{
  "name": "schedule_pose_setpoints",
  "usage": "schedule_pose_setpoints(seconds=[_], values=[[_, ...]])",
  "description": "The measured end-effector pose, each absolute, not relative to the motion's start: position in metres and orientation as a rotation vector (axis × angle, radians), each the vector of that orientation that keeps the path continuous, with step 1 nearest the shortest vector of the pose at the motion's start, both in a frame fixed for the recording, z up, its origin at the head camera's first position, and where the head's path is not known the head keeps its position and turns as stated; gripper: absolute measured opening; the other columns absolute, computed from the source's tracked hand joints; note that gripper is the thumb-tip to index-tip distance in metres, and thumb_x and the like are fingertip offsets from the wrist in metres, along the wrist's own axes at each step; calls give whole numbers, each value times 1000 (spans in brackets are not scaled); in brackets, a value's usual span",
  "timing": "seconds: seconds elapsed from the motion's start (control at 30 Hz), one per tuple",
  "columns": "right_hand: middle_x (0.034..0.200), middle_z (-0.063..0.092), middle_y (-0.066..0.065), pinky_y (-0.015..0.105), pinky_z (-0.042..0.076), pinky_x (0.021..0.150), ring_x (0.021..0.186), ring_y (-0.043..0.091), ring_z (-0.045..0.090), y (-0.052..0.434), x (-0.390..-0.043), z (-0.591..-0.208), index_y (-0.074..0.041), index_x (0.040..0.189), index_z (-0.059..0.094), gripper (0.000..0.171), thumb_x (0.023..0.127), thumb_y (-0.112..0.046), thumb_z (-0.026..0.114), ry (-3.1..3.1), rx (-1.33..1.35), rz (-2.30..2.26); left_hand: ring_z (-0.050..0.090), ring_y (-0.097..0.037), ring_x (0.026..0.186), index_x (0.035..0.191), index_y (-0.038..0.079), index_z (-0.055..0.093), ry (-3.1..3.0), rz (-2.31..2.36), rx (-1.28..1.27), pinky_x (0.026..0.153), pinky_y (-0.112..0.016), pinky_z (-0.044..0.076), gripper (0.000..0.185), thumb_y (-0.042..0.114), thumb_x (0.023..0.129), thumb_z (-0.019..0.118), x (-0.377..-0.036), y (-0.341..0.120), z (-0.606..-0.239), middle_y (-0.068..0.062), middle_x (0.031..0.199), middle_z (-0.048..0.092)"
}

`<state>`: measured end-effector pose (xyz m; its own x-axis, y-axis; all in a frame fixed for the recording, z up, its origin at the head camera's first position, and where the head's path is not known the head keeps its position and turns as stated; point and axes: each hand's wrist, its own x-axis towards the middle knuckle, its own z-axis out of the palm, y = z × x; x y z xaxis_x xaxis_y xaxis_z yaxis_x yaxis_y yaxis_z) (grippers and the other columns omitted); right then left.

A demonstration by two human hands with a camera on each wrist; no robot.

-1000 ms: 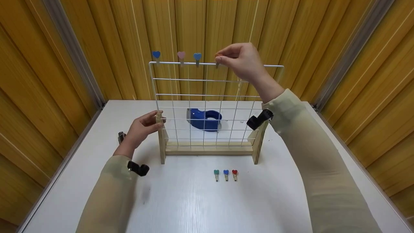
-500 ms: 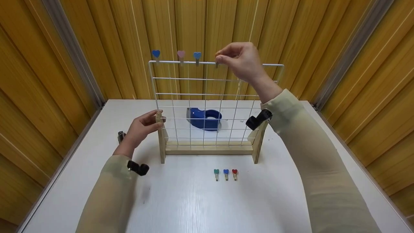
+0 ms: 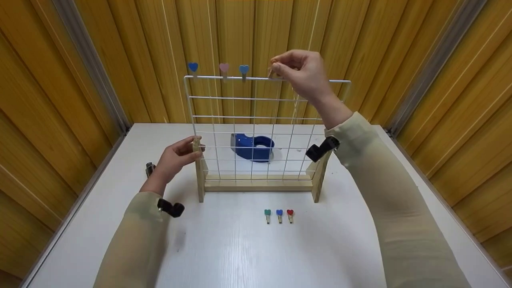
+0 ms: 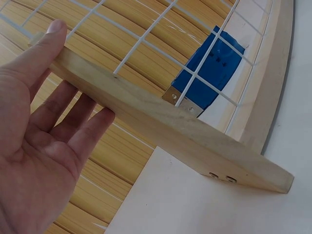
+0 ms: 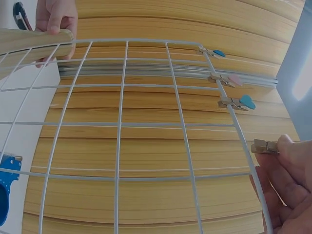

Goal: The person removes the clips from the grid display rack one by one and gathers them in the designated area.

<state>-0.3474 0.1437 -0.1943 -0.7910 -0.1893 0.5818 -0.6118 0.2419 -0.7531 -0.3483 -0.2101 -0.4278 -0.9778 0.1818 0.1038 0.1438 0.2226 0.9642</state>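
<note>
My left hand point(image 3: 175, 159) grips the wooden side post point(image 4: 146, 107) of a white wire grid rack point(image 3: 224, 117), thumb on one edge and fingertips on the other. At the top wire, my right hand point(image 3: 306, 74) pinches a small wooden clothespin point(image 5: 265, 146) between thumb and fingers. Its jaw end stands right beside the wire, apparently just off it; its heart is mostly hidden by the fingers. Farther left on that wire sit a dark blue heart clothespin point(image 3: 193, 68), a pink one point(image 3: 224, 69) and a light blue one point(image 3: 244, 70).
On the white table before the rack lie a green heart clothespin point(image 3: 267, 215), a blue one point(image 3: 279, 215) and a red one point(image 3: 290, 215). Behind the grid is a blue tape dispenser point(image 3: 253, 149). A small dark object point(image 3: 150, 169) lies beyond the left wrist. Wood-patterned walls surround the table.
My right hand has shifted slightly up and to the right, and the clothespin in it has risen from the top wire and tilted. The left hand stays on the post.
</note>
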Motion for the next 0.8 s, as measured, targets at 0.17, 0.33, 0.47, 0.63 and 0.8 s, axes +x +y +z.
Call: schedule_pose_setpoints(seconds=[0.17, 0.33, 0.47, 0.63, 0.8], values=[[90, 78, 1, 24, 62, 78, 79, 11, 73, 147, -343, -195, 8, 106, 74, 15, 94, -1, 72, -2097, 772, 1630, 64, -11, 119, 152, 21, 52, 2441, 1900, 319, 108, -33, 53, 61, 31, 96, 74, -348, -209, -428, -13, 141, 65], [88, 76, -4, 24, 62, 78, 79, 11, 74, 151, -339, -197, 9, 111, 72, 19, 93, 1, 71, -2068, 827, 1646, 64, -9, 116, 151, 21, 53, 2425, 1922, 327, 102, -24, 55, 59, 28, 96, 74, -348, -209, -426, -15, 141, 65], [89, 75, 0, 26, 62, 77, 78, 13, 73, 155, -334, -202, 8, 114, 69, 23, 92, 5, 71, -2033, 876, 1688, 65, -7, 115, 151, 20, 53, 2416, 1932, 335, 99, -21, 56, 59, 26, 96, 74, -348, -208, -425, -16, 141, 65], [89, 76, 0, 24, 62, 76, 79, 15, 74, 160, -326, -210, 0, 114, 70, 25, 90, 5, 72, -2035, 870, 1664, 66, -7, 118, 151, 22, 53, 2411, 1933, 329, 104, -26, 55, 59, 26, 96, 74, -349, -208, -426, -13, 141, 66], [90, 75, -2, 22, 60, 72, 80, 15, 74, 167, -318, -220, -4, 112, 74, 24, 90, 5, 73, -2031, 862, 1661, 65, -9, 119, 151, 24, 53, 2421, 1923, 324, 109, -34, 53, 59, 28, 96, 74, -349, -209, -428, -12, 141, 66]])
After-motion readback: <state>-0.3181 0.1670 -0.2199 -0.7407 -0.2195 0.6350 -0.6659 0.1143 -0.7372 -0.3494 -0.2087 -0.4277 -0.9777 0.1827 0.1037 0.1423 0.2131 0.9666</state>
